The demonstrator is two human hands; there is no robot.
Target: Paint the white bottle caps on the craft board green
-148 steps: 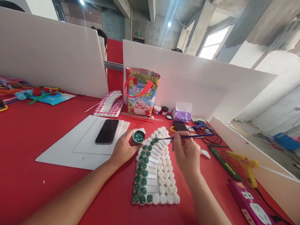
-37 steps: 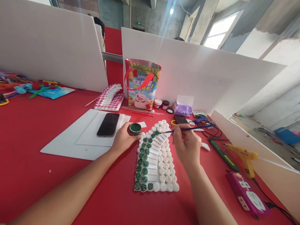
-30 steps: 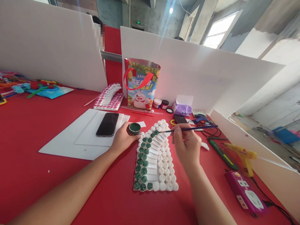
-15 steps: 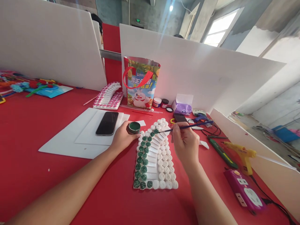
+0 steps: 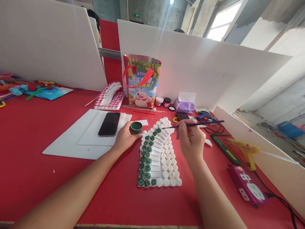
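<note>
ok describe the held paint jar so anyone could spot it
On the red table, find the model with green and white rosettes. The paint jar is at its upper left, in the left hand; unlike the jars by the bag, it shows green paint inside.

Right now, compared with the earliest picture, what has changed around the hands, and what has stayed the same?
The left hand has turned the paint jar from tipped toward the person to more upright. Nothing was taken up or let go: the right hand still holds the brush over the craft piece. The phone and bag stayed put.
</note>
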